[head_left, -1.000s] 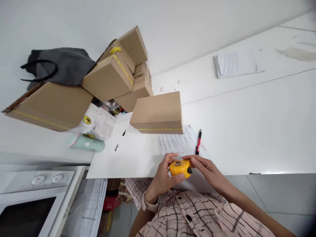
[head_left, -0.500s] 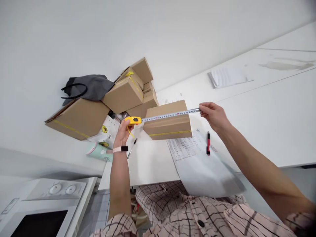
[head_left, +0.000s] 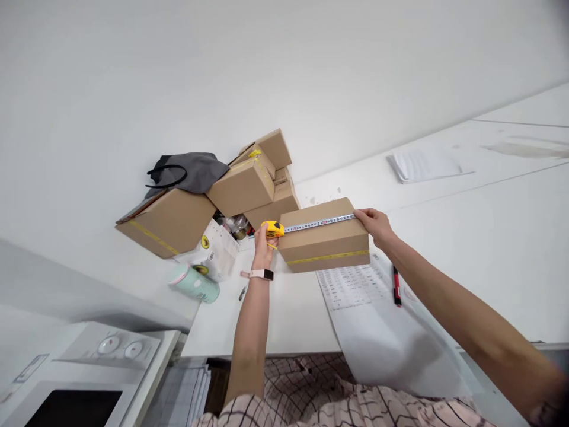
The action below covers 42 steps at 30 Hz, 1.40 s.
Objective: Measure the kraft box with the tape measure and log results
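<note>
A closed cardboard box [head_left: 326, 242] with a yellow tape strip along its front side lies on the white table. My left hand [head_left: 264, 244] is closed around the yellow case of a tape measure [head_left: 272, 229], held at the box's left end. The silver blade runs out across the top of the box. At the box's right end, my right hand [head_left: 374, 224] pinches the blade's tip by the far right edge. Under the box's near right corner lies a printed sheet [head_left: 351, 296], which hangs over the table's front edge.
Stacked cardboard boxes [head_left: 242, 187] and a dark grey bag [head_left: 191, 172] stand at the back left. Nearby are a white carton [head_left: 221, 249] and a mint-green bottle [head_left: 195, 283]. A red-and-black pen [head_left: 396, 286] lies right of the sheet; papers [head_left: 420, 166] rest farther back. A microwave [head_left: 84, 379] stands lower left.
The tape blade has shortened between my hands, and the case now sits against the box's left end. My right hand has come in to the box's right edge. The view has shifted.
</note>
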Available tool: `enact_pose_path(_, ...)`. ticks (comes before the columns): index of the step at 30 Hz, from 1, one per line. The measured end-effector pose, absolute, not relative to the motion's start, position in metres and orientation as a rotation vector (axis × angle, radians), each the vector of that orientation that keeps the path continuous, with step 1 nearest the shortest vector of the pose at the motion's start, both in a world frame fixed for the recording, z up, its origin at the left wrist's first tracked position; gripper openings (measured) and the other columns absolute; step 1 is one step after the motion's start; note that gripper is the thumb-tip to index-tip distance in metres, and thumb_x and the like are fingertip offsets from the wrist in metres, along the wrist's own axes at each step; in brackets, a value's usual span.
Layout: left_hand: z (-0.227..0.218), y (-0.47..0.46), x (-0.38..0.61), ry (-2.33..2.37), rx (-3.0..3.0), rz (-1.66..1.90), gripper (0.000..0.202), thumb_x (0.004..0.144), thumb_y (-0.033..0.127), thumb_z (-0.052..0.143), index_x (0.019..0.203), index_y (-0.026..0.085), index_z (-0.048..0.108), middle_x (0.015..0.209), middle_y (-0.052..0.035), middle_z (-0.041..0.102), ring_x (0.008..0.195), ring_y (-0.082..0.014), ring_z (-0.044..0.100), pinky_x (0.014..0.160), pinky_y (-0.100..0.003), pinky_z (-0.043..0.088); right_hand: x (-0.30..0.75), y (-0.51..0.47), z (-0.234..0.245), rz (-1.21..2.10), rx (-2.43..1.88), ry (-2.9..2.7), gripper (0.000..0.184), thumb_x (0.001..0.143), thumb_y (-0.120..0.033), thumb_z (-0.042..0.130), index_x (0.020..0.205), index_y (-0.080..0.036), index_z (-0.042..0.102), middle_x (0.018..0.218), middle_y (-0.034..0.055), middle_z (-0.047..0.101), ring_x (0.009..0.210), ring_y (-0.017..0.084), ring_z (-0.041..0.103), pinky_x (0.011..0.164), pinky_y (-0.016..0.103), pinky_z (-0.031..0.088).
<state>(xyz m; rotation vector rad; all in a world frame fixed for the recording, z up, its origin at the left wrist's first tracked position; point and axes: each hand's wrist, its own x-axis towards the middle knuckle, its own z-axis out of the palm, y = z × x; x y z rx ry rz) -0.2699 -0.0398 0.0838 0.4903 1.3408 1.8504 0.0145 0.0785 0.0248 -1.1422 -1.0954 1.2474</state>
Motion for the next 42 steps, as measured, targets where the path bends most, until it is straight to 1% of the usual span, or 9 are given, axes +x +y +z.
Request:
enact_pose_path(4,0.084,-0.053,-0.242,1.344,0.487,1.965,0.036,0.097,0.037,0.062,0.126,0.016,0.059,0.121,-0.0098,0.063,0.101,-0.0221,0.066,0.085,-0.042,0.058,0.029,0.090,0.045,1.261,-1.166,-1.088,0.026,0.067,-0.041,0.075,0.073,-0.018,0.066,0.077,0.0046,0.067,0.071,0.017,0.057,0.065,0.031,0.046)
enact_pose_path(9,0.082,-0.076,-0.215,1.363,0.473,2.080,0.044,0.089,0.041,0.070,0.124,0.020,0.053,0.090,-0.0026,0.068,0.073,-0.0149,0.069,0.070,-0.028,0.054,0.047,0.101,0.061,1.295,-1.209,-1.175,0.022,0.065,-0.039,0.078,0.069,-0.020,0.067,0.076,0.0055,0.068,0.067,0.018,0.056,0.058,0.031,0.042)
enact_pose_path(13,0.074,-0.082,-0.209,1.411,0.417,2.075,0.054,0.080,0.043,0.076,0.123,0.022,0.050,0.082,-0.0005,0.069,0.066,-0.0170,0.071,0.069,-0.031,0.055,0.051,0.104,0.053,1.341,-1.328,-1.284,0.021,0.066,-0.036,0.079,0.066,-0.020,0.067,0.073,0.0052,0.067,0.068,0.018,0.056,0.058,0.031,0.041)
enact_pose_path(17,0.069,-0.084,-0.215,1.434,0.387,2.029,0.052,0.076,0.045,0.076,0.116,0.021,0.053,0.083,-0.0038,0.071,0.070,-0.0230,0.074,0.075,-0.041,0.057,0.053,0.105,0.043,1.368,-1.356,-1.326,0.026,0.064,-0.041,0.082,0.065,-0.019,0.067,0.069,0.0042,0.066,0.066,0.017,0.054,0.056,0.030,0.039)
enact_pose_path(22,0.072,-0.096,-0.237,1.445,0.362,2.059,0.046,0.074,0.044,0.077,0.107,0.021,0.056,0.081,-0.0037,0.072,0.070,-0.0249,0.075,0.079,-0.045,0.059,0.056,0.102,0.042,1.356,-1.318,-1.333,0.028,0.065,-0.042,0.082,0.067,-0.019,0.067,0.072,0.0037,0.065,0.067,0.016,0.054,0.058,0.030,0.041)
enact_pose_path(29,0.062,-0.131,-0.263,1.499,0.304,2.104,0.034,0.075,0.046,0.073,0.092,0.019,0.060,0.075,-0.0045,0.071,0.070,-0.0252,0.075,0.078,-0.044,0.060,0.052,0.095,0.046,1.281,-1.315,-1.368,0.022,0.067,-0.039,0.080,0.068,-0.020,0.069,0.075,0.0047,0.068,0.068,0.017,0.056,0.060,0.032,0.043)
enact_pose_path(34,0.057,-0.141,-0.263,1.511,0.330,2.072,0.042,0.073,0.048,0.077,0.096,0.017,0.061,0.080,-0.0068,0.074,0.069,-0.0268,0.076,0.075,-0.044,0.060,0.052,0.091,0.047,1.272,-1.348,-1.369,0.026,0.069,-0.043,0.079,0.070,-0.020,0.069,0.079,0.0072,0.069,0.070,0.019,0.057,0.063,0.036,0.043)
enact_pose_path(39,0.053,-0.132,-0.255,1.515,0.351,2.038,0.046,0.074,0.050,0.076,0.102,0.017,0.061,0.085,-0.0083,0.076,0.067,-0.0251,0.075,0.073,-0.043,0.059,0.053,0.084,0.049,1.235,-1.373,-1.437,0.031,0.074,-0.051,0.074,0.066,-0.023,0.064,0.070,0.0059,0.067,0.073,0.024,0.053,0.069,0.043,0.041)
enact_pose_path(42,0.054,-0.130,-0.251,1.504,0.381,2.032,0.045,0.074,0.050,0.076,0.101,0.016,0.061,0.084,-0.0077,0.075,0.066,-0.0222,0.074,0.075,-0.040,0.058,0.054,0.087,0.049,1.214,-1.307,-1.500,0.030,0.075,-0.048,0.072,0.064,-0.021,0.063,0.065,0.0064,0.064,0.070,0.023,0.051,0.069,0.043,0.038)
